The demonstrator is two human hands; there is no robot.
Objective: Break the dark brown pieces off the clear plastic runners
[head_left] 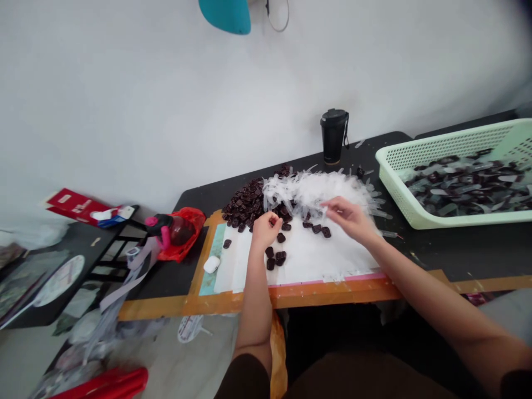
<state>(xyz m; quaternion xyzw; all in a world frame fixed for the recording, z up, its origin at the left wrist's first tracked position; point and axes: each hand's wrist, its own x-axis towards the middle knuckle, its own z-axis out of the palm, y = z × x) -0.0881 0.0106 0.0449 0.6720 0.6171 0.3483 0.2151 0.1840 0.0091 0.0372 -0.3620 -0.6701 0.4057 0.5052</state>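
The left hand [266, 230] was curled, its fingertips close together beside the dark pieces [245, 202] on the bench [449, 252]. The right hand [351, 219], partly open, was at the translucent strips [332, 188]. Neither hold could be told; thin strips seemed to call for light, separate pinches.

- The basket [451, 220] was pale, smooth plastic.
- The dark pieces [248, 198] looked glossy.
- The strips [328, 185] seemed translucent plastic.
- The desk [440, 249] was smooth black.
- The wall [145, 83] looked matt.
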